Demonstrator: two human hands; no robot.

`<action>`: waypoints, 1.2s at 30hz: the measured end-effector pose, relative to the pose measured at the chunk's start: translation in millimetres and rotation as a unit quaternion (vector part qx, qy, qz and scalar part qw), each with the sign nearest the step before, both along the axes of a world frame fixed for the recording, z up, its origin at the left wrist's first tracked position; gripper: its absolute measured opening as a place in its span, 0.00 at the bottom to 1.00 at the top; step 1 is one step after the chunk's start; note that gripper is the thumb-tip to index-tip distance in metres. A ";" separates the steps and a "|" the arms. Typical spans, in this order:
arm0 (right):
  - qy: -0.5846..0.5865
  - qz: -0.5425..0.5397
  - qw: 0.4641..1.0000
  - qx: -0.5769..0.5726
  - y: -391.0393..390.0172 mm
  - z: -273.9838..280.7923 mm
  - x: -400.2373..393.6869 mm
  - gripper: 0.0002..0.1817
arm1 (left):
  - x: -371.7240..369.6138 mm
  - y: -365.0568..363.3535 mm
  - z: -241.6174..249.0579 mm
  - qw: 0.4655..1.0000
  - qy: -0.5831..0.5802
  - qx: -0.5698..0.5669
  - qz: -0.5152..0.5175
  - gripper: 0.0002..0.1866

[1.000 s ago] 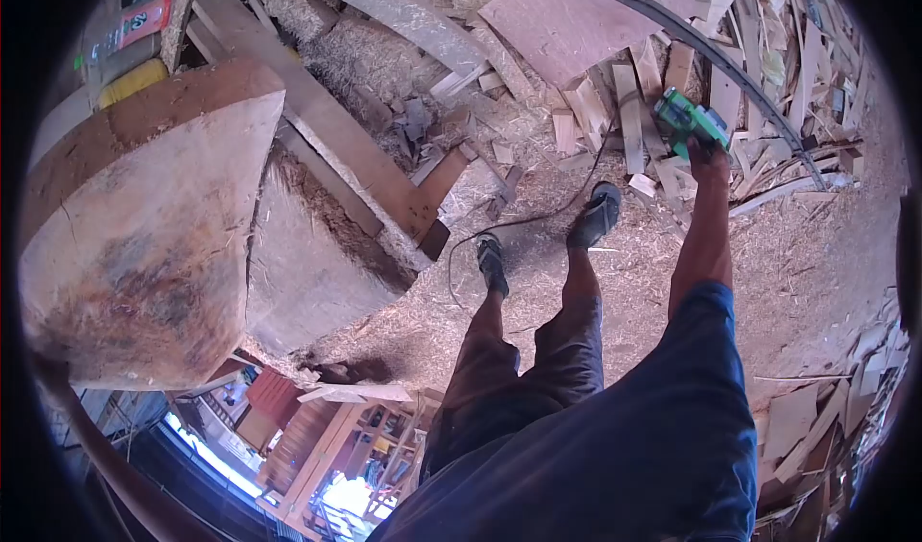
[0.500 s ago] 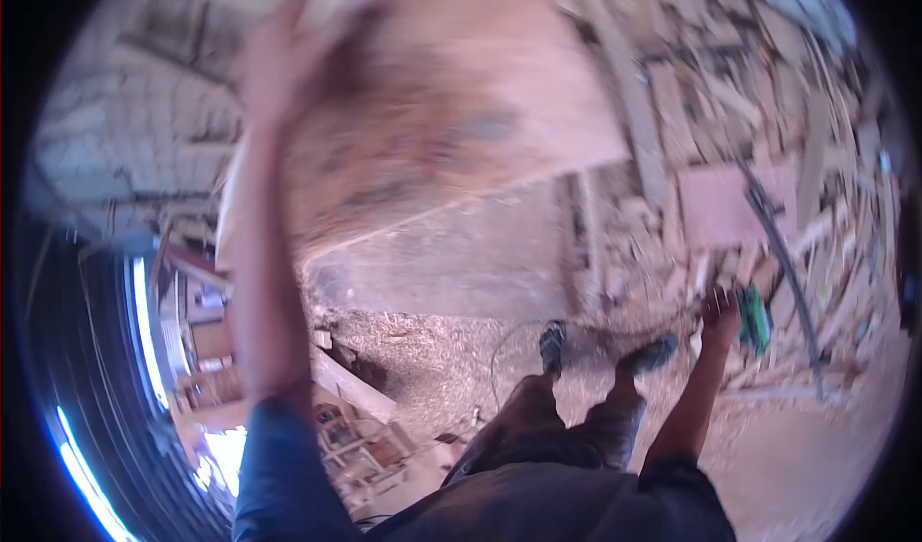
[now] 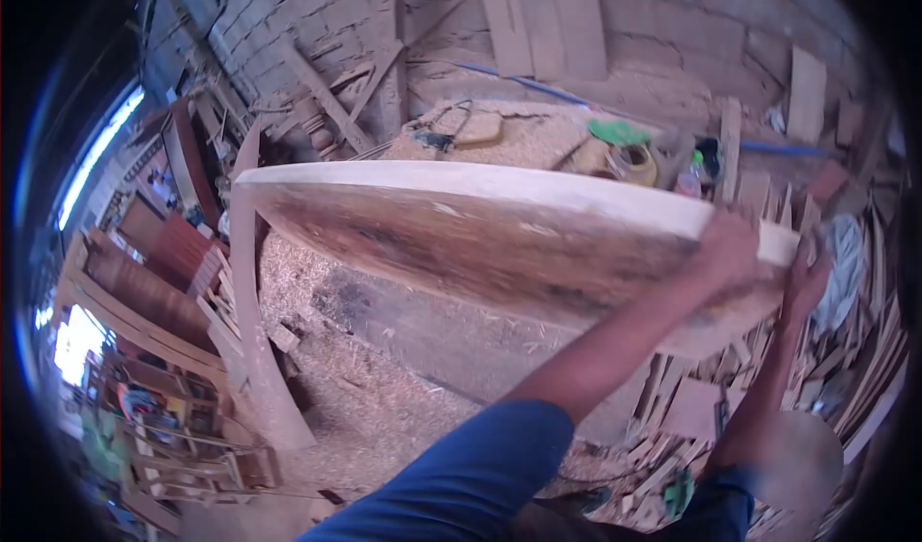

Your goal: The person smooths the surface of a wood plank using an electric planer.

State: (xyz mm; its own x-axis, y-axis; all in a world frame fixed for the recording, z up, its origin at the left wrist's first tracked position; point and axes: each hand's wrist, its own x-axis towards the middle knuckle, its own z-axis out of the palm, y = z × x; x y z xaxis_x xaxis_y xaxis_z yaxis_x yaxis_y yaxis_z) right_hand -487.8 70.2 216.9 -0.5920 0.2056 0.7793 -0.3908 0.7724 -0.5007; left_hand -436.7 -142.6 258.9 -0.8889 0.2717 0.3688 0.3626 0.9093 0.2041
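Note:
A large wooden panel (image 3: 461, 240) is tilted up in front of me, its stained, rough face towards me and its pale edge on top. Near its right end, my left hand (image 3: 727, 246) is wrapped over the pale edge. Farther right, my right hand (image 3: 808, 275) grips the panel's end corner. Below the panel lies a dark, worn board (image 3: 423, 345) dusted with shavings. Down by my right arm, apart from both hands, is a green object (image 3: 678, 493) on the floor side, partly hidden.
A curved wooden piece (image 3: 252, 302) stands by the panel's left end. Wood offcuts (image 3: 687, 408) are heaped at the right. Behind the panel are a plastic bottle (image 3: 690, 177) and a yellow container (image 3: 634, 166). Wooden furniture parts (image 3: 154, 292) crowd the left, and sawdust covers the floor.
The panel has gone from lying flatter to standing tilted. My left hand has shifted to its right end. My right hand has let go of the green object and taken hold of the panel.

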 end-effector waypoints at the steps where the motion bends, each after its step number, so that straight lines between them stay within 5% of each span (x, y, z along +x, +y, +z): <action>1: -0.034 0.040 0.996 -0.066 14.9 -23.6 -31.9 0.24 | -12.3 0.9 -21.4 0.999 0.033 0.018 -0.004 0.51; 4: -0.087 0.095 0.988 -0.086 17.0 -29.0 -29.4 0.26 | -23.5 -11.2 -65.4 0.968 0.242 -0.053 0.039 0.46; 7: -0.060 0.149 0.985 -0.069 23.8 -30.0 -28.4 0.26 | 29.9 -102.1 -44.5 0.992 0.116 -0.052 -0.007 0.45; 9: -0.033 0.130 0.987 -0.087 19.9 -37.4 -32.8 0.26 | 97.5 -189.1 17.8 0.992 -0.122 0.014 0.023 0.45; 15: 0.019 0.053 0.992 -0.112 39.3 -65.4 -60.6 0.27 | 197.7 -425.9 -16.4 0.960 0.084 -0.049 0.264 0.58; 17: 0.015 -0.024 0.997 -0.069 54.3 -75.8 -74.4 0.25 | 229.3 -473.5 -13.3 0.937 0.093 -0.020 0.336 0.60; 18: 0.050 -0.086 0.993 0.064 66.9 -83.3 -84.2 0.25 | 226.7 -488.9 -26.9 0.932 0.134 0.033 0.334 0.62; 19: 0.091 -0.150 0.966 0.192 79.3 -90.2 -94.5 0.24 | 227.6 -492.4 -28.6 0.930 0.136 0.037 0.339 0.61; 21: 0.102 -0.176 0.961 0.189 90.6 -97.8 -112.2 0.25 | 227.1 -487.5 -31.6 0.926 0.143 0.043 0.346 0.59; 23: -0.022 -0.133 0.991 -0.012 54.2 -75.2 -85.3 0.26 | 227.2 -487.1 -32.5 0.928 0.136 0.076 0.338 0.58; 26: -0.077 -0.178 0.976 0.094 46.4 -63.5 -74.3 0.28 | 227.5 -491.0 -33.5 0.928 0.141 0.107 0.329 0.58; 36: -0.099 -0.160 0.976 0.111 -6.6 -42.8 -49.4 0.29 | 230.3 -491.0 -43.6 0.916 0.214 0.174 0.290 0.56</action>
State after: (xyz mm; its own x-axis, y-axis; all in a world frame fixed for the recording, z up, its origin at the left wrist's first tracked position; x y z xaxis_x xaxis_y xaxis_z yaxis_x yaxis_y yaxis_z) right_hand -537.2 63.6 174.1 -0.6692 0.2438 0.7020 -0.0232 0.9374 -0.3476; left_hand -206.3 -633.6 215.4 -0.6000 -0.4015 0.6919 -0.0465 0.8810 0.4709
